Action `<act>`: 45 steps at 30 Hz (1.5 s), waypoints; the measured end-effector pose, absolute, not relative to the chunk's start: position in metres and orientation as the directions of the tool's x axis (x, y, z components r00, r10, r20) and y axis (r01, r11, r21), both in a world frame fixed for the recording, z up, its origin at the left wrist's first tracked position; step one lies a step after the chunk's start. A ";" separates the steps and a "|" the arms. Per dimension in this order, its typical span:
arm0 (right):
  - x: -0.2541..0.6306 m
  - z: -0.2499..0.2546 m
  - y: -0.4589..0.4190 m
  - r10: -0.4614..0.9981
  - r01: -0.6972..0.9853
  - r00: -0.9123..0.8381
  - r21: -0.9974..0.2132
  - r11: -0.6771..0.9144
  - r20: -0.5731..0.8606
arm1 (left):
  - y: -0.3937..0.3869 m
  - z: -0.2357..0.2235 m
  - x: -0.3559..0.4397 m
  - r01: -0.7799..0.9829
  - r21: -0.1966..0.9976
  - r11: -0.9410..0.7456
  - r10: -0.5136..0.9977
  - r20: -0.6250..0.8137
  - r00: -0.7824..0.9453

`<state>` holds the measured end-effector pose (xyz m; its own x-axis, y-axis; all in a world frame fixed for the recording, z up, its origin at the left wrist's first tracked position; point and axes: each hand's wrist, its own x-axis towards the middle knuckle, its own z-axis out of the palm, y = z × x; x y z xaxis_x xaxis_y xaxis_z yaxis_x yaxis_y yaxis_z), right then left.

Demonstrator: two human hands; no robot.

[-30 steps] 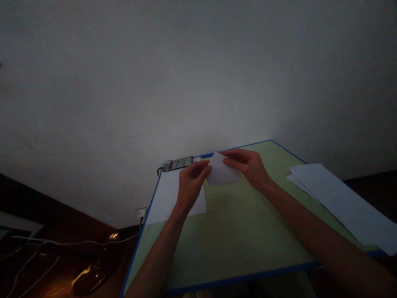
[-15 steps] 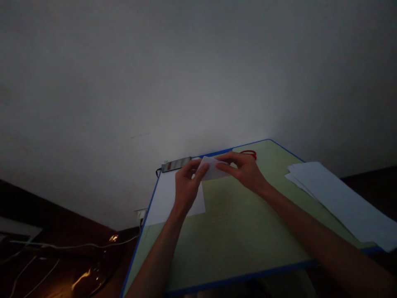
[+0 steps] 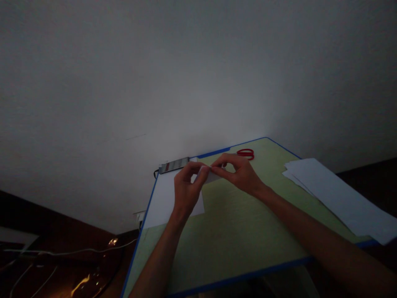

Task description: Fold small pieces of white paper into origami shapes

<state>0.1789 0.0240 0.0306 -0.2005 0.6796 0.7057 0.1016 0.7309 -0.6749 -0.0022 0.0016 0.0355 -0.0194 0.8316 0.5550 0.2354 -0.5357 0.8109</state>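
Between my two hands, above the far part of the table, is a small folded piece of white paper (image 3: 212, 177). My left hand (image 3: 187, 184) pinches its left end between thumb and fingers. With thumb and forefinger pressed together, my right hand (image 3: 238, 171) grips the paper's upper edge, close to the left fingertips. Much of the paper is hidden behind the fingers. A flat white sheet (image 3: 161, 203) lies on the table under and to the left of my left hand. Just beyond my right hand rest scissors with red handles (image 3: 246, 154).
The pale green table (image 3: 248, 236) has a blue edge and stands by a grey wall (image 3: 198, 74). A phone-like device (image 3: 173, 165) lies at the far left corner. Several white sheets (image 3: 338, 194) overhang the right edge. White cables (image 3: 77, 251) run at the lower left.
My right fingers have closed into a pinch at the paper's top edge, near the left fingertips. The paper has tilted, so less of its face shows. More of the red handles is visible.
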 end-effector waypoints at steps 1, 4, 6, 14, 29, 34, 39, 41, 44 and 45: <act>0.179 0.031 0.023 0.673 0.106 -0.199 -0.668 0.737 0.712 | 0.001 0.036 -0.002 0.249 0.805 -0.538 0.831 0.557 -0.006; 0.180 0.031 0.022 0.675 0.127 -0.185 -0.663 0.737 0.715 | 0.000 0.038 -0.002 0.276 0.791 -0.546 0.829 0.558 0.040; 0.181 0.031 0.022 0.667 0.141 -0.184 -0.652 0.745 0.722 | -0.002 0.040 -0.002 0.296 0.777 -0.555 0.823 0.564 0.062; 0.190 0.024 0.033 0.578 0.175 -0.264 -0.552 0.816 0.772 | 0.000 0.043 -0.009 0.338 0.755 -0.562 0.797 0.604 -0.023; 0.193 0.016 0.040 0.670 0.199 -0.217 -0.640 0.743 0.710 | 0.014 0.039 -0.019 0.390 0.751 -0.533 0.783 0.612 -0.108; 0.183 0.017 0.035 0.663 0.162 -0.275 -0.647 0.745 0.696 | 0.010 0.040 -0.012 0.427 0.721 -0.545 0.798 0.602 0.001; 0.183 0.018 0.038 0.738 0.142 -0.187 -0.726 0.673 0.648 | 0.014 0.033 -0.011 0.315 0.786 -0.532 0.825 0.565 -0.017; 0.184 0.019 0.037 0.738 0.144 -0.167 -0.725 0.674 0.653 | 0.015 0.033 -0.012 0.306 0.787 -0.535 0.824 0.566 -0.017; 0.183 0.021 0.034 0.715 0.144 -0.150 -0.701 0.699 0.682 | 0.013 0.035 -0.013 0.371 0.738 -0.564 0.796 0.605 0.007; 0.183 0.021 0.033 0.705 0.141 -0.146 -0.691 0.709 0.694 | 0.012 0.036 -0.012 0.405 0.706 -0.581 0.779 0.626 0.027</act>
